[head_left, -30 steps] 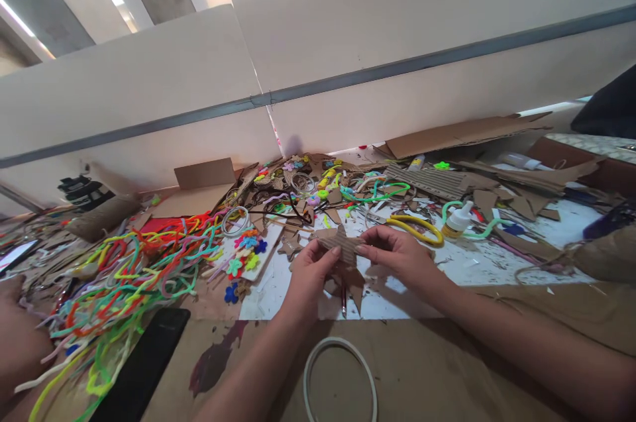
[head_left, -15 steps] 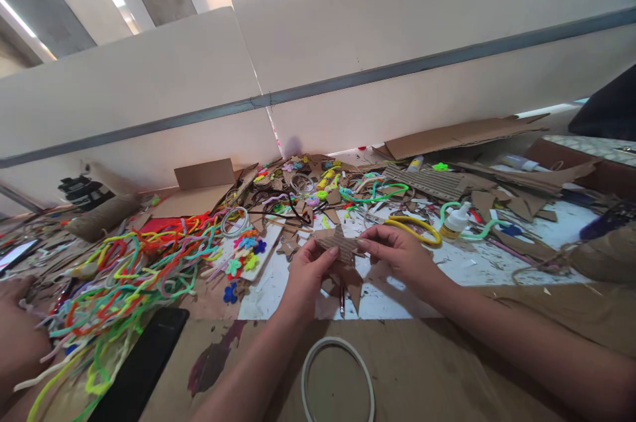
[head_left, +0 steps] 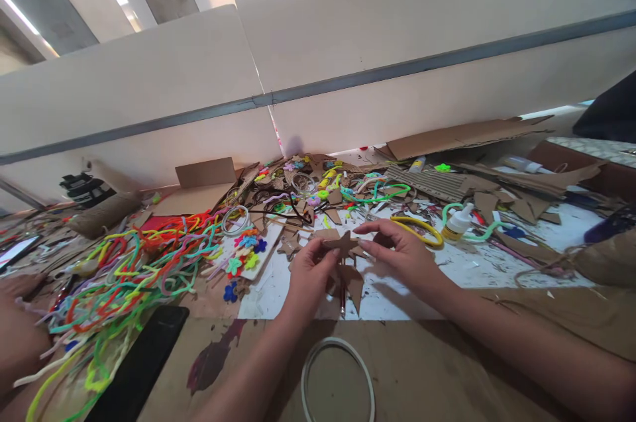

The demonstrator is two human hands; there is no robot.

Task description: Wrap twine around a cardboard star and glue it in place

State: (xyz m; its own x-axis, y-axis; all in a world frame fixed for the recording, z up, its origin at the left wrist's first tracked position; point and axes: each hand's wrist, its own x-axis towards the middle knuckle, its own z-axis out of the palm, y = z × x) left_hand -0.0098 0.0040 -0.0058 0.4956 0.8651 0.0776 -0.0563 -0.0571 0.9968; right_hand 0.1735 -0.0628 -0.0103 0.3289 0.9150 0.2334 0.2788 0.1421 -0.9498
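Note:
My left hand pinches the left side of a small brown cardboard piece with pointed edges. At its right side is my right hand, thumb and forefinger bent near a point of the piece; a small gap shows between the two fingertips. Below the held piece, another pointed cardboard scrap lies on the white sheet, beside a thin dark red stick. Nearer to me rests a white ring on the brown cardboard surface.
Colourful pipe cleaners, a black phone-like slab and felt flowers lie left. A glue bottle and yellow ring are right. Another person's hand is far left. Cardboard scraps lie behind.
The held cardboard has turned, showing a smooth face instead of its ridged one. My right forefinger has lifted away from the thumb a little.

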